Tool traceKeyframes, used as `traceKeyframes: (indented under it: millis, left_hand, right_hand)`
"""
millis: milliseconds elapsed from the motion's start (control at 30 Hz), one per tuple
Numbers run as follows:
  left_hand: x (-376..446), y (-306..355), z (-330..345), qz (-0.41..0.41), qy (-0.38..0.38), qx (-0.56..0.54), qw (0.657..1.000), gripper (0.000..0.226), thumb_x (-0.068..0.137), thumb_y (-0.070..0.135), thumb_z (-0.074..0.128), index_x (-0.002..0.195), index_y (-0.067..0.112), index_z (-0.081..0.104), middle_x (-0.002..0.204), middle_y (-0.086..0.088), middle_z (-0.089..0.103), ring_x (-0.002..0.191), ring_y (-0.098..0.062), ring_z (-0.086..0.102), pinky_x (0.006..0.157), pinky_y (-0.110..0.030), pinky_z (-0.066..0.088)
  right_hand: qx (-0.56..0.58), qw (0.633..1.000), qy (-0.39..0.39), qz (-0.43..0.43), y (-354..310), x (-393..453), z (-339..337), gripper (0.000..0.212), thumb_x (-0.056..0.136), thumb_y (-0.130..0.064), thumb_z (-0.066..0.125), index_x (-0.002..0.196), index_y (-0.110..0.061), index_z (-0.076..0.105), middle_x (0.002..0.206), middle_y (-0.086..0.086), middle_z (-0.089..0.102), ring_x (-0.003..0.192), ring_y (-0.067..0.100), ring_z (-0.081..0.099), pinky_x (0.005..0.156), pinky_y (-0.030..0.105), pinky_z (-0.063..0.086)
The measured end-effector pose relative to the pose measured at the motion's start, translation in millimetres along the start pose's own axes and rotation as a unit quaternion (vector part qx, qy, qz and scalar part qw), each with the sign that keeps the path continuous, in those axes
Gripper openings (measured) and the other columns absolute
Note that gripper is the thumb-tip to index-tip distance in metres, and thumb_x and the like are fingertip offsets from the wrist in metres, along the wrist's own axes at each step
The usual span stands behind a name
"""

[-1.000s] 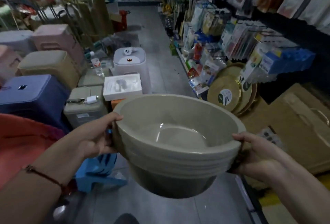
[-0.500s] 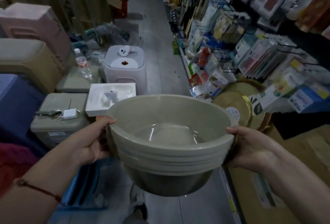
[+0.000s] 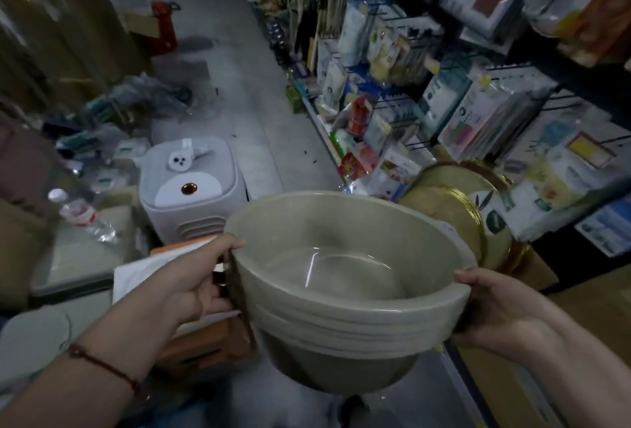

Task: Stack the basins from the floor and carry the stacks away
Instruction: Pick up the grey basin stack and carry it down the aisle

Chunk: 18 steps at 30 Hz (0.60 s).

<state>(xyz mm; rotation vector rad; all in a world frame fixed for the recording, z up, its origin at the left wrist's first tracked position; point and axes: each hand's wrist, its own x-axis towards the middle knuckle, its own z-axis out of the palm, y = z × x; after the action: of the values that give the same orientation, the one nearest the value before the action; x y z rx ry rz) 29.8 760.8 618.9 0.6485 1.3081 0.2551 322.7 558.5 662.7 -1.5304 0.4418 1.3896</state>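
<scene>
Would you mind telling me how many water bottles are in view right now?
1. A clear plastic water bottle lies on its side on a low box lid at the left. Others may be hidden in the blurred clutter.

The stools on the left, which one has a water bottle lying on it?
The beige stool at the far left: a clear bottle with a red label lies on its top. The white stool beside it carries only a small white gadget.

Left hand (image 3: 191,286) at 9 o'clock and right hand (image 3: 495,311) at 3 o'clock, both curled closed, forearms outstretched.
</scene>
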Motion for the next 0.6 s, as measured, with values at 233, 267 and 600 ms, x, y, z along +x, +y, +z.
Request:
traceKeyframes:
  millis: [233, 267, 600]
  left_hand:
    - [63, 68, 38, -0.015, 0.027, -0.006, 0.999, 0.02, 0.086, 0.032, 0.066, 0.096, 0.015, 0.063, 0.097, -0.012, 0.065, 0.097, -0.031, 0.063, 0.102, -0.051, 0.047]
    - [73, 78, 44, -0.019, 0.036, -0.01, 0.999, 0.023, 0.085, 0.033, 0.067, 0.098, 0.014, 0.065, 0.096, -0.011, 0.067, 0.095, -0.03, 0.064, 0.104, -0.051, 0.046]
    - [146, 172, 96, -0.02, 0.112, -0.117, 0.987, 0.025, 0.09, 0.029, 0.061, 0.103, 0.008, 0.067, 0.085, -0.009, 0.074, 0.07, -0.022, 0.069, 0.092, -0.045, 0.051]
  right_hand:
    - [0.008, 1.0, -0.019, 0.023, -98, 63, 39, 0.05, 0.075, -0.009, 0.06, 0.124, -0.006, 0.049, 0.123, 0.032, 0.051, 0.117, 0.05, 0.048, 0.096, 0.066, 0.038]
    - [0.007, 0.999, -0.02, 0.028, -115, 73, 46, 0.041, 0.076, -0.008, 0.06, 0.115, -0.005, 0.05, 0.121, 0.032, 0.051, 0.115, 0.05, 0.048, 0.097, 0.066, 0.037]
    - [-0.088, 0.99, -0.075, 0.076, -283, 170, 139, 0.028, 0.072, -0.001, 0.058, 0.1, 0.002, 0.062, 0.099, 0.024, 0.066, 0.092, 0.041, 0.057, 0.08, 0.057, 0.042]
